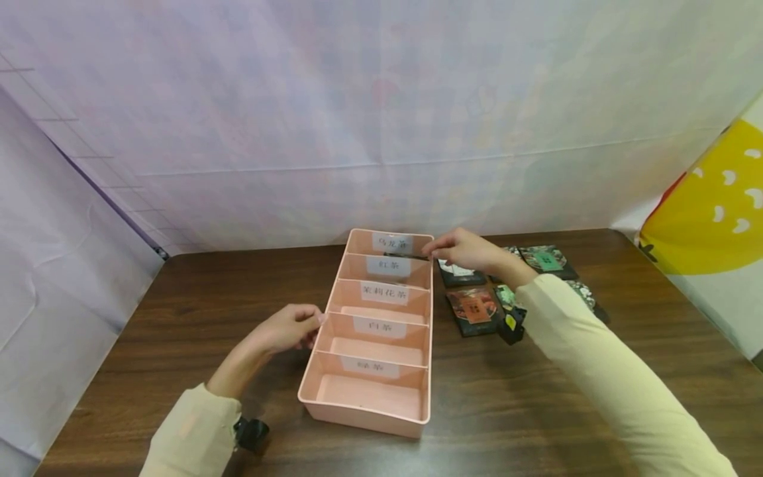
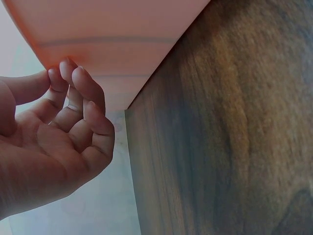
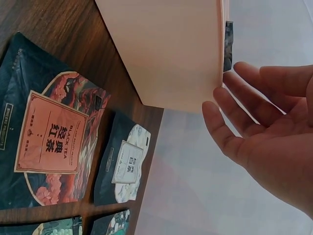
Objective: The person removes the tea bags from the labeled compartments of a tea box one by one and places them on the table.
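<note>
A long pink divided box stands on the table, its compartments labelled in Chinese for kinds of tea. My left hand is at its left rim, where thumb and index finger pinch the edge. At the far right corner is my right hand, fingers loosely extended with the tips right at the rim. Beside those fingertips, the dark edge of a tea packet shows above the rim, in the farthest compartment. The three nearest compartments hold nothing visible.
Right of the box lie several tea packets: a black tea packet with an orange label, a white tea packet behind it, and a green-labelled packet farther right. My right forearm partly hides others. A pale curtain hangs behind the table.
</note>
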The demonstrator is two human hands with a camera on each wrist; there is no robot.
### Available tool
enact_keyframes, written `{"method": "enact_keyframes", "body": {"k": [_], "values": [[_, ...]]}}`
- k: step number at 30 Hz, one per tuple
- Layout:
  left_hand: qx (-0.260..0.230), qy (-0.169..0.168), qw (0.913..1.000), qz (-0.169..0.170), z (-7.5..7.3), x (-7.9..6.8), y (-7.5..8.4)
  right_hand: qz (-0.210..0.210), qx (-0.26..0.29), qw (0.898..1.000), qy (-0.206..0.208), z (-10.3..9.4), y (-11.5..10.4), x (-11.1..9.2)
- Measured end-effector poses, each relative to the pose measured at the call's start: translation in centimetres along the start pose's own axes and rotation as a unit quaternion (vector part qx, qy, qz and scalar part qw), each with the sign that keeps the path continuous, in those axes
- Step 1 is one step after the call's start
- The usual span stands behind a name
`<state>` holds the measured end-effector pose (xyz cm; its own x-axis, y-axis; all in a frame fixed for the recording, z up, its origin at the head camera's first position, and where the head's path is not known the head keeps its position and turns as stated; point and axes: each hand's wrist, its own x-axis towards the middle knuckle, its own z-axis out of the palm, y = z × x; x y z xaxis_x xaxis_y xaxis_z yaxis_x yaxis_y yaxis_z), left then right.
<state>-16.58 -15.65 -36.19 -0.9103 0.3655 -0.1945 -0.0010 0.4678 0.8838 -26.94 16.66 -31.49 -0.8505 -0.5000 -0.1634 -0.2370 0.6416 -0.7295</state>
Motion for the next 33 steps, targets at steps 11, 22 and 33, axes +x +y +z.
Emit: {"method": "enact_keyframes", "body": {"k": [11,22,33], "values": [[0.0,-0.002,1.0,-0.005,-0.1,0.0,0.1,0.016,-0.008,1.0,-0.004,0.2,-0.2,0.4],[0.005,0.0,1.0,-0.006,0.0,-0.1,0.3,0.009,-0.03,0.999,0.01,0.3,-0.6,0.7],[0.003,0.0,1.0,-0.006,0.0,-0.1,0.4,-0.013,-0.051,0.999,0.007,0.8,-0.5,1.1]]}}
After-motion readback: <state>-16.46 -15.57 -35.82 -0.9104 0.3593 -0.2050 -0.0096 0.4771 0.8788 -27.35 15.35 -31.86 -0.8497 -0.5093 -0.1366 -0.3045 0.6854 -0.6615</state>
